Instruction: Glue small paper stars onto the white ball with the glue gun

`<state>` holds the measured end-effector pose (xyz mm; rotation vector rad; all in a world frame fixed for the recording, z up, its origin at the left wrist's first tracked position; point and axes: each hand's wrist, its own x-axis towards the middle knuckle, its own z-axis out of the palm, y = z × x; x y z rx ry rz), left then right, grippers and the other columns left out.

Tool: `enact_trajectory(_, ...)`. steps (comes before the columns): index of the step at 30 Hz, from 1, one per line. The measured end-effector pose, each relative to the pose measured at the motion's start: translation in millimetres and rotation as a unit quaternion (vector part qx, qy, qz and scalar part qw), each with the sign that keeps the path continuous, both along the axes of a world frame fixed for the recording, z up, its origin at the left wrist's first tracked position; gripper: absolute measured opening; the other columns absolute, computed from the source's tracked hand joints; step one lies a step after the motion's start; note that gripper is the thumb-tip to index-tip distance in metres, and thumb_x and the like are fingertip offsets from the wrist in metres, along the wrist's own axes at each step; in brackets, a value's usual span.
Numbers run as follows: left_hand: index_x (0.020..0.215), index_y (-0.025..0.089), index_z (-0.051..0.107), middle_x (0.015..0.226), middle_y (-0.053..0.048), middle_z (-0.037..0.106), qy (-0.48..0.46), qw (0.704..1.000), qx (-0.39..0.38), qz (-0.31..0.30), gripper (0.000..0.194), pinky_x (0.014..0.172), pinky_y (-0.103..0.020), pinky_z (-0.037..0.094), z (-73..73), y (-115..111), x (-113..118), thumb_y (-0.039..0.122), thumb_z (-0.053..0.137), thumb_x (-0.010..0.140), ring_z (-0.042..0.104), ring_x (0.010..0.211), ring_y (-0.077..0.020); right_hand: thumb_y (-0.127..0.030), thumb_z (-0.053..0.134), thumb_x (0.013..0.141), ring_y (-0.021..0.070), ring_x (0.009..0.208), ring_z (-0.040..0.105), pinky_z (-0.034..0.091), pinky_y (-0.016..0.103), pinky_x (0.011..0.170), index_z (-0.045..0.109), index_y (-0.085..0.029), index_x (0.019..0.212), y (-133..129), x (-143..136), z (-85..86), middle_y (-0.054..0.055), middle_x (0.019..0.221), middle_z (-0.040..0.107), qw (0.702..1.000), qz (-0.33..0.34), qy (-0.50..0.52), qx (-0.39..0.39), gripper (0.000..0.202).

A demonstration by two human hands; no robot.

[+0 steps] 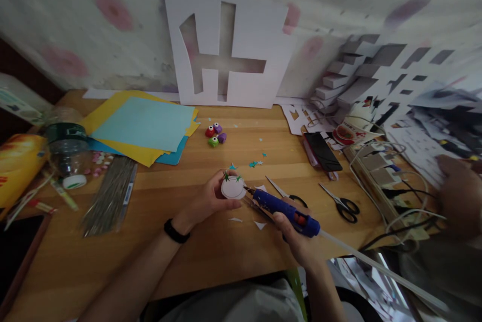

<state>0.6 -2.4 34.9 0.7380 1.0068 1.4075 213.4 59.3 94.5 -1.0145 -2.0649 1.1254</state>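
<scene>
My left hand grips a small white round paper piece by its edge, with green star-shaped bits along its top. My right hand is wrapped around a blue hot glue gun, its nozzle close to the right rim of the round piece. I cannot tell if they touch. A long pale glue stick sticks out of the gun's back. Scissors lie partly hidden behind the gun. Small teal star cutouts and white paper scraps are scattered around my hands.
Coloured paper sheets, a plastic bottle and a bundle of thin wires lie left. To the right are a phone, more scissors and a power strip with cables. Another person's arm reaches in.
</scene>
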Motion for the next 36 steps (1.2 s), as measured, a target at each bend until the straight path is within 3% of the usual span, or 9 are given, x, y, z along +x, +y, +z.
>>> enact_trajectory(6,0.106,0.022,0.055,0.106,-0.005,0.070,0.002,1.000,0.015,0.001,0.061,0.087,-0.035,0.050,-1.0,1,1,0.029,0.091,0.058,0.067,0.099,-0.0219,-0.065,0.054,0.087,0.0154,0.055,0.047,0.036,0.028,0.052,0.052,-0.022,0.060,-1,2,1.9,-0.001,0.059,0.047,0.999,0.022,-0.017,0.017,0.051)
enact_trajectory(14,0.108,0.022,0.055,0.101,-0.001,0.067,-0.006,1.000,0.014,-0.003,0.061,0.079,-0.026,0.048,0.8,1,0,0.026,0.091,0.059,0.063,0.090,-0.0156,-0.067,0.055,0.086,0.0149,0.055,0.046,0.035,0.027,0.052,0.053,-0.021,0.063,-3,3,1.1,-0.002,0.060,0.046,1.000,0.012,-0.020,-0.021,0.051)
enact_trajectory(24,0.109,0.021,0.055,0.101,-0.002,0.066,-0.023,1.000,0.002,-0.004,0.067,0.086,-0.030,0.046,1.7,2,0,0.028,0.093,0.055,0.062,0.093,-0.0173,-0.065,0.059,0.084,0.0142,0.056,0.045,0.033,0.027,0.053,0.054,-0.021,0.062,-6,1,3.6,-0.002,0.059,0.048,0.998,-0.009,0.005,-0.058,0.049)
enact_trajectory(31,0.106,0.021,0.062,0.103,-0.003,0.068,-0.014,1.000,0.007,0.004,0.062,0.083,-0.029,0.048,-3.2,2,-1,0.027,0.093,0.053,0.063,0.093,-0.0188,-0.059,0.061,0.084,0.0146,0.055,0.050,0.036,0.026,0.053,0.058,-0.021,0.063,-1,2,3.5,-0.002,0.059,0.050,0.999,0.010,-0.006,-0.032,0.044)
enact_trajectory(36,0.108,0.020,0.066,0.103,-0.005,0.071,0.007,0.999,-0.026,0.026,0.061,0.081,-0.030,0.049,-1.9,0,-3,0.031,0.092,0.053,0.065,0.094,-0.0217,-0.058,0.063,0.082,0.0147,0.052,0.051,0.038,0.025,0.049,0.063,-0.020,0.066,9,12,-3.0,0.000,0.058,0.056,0.997,-0.066,-0.004,-0.031,0.041)
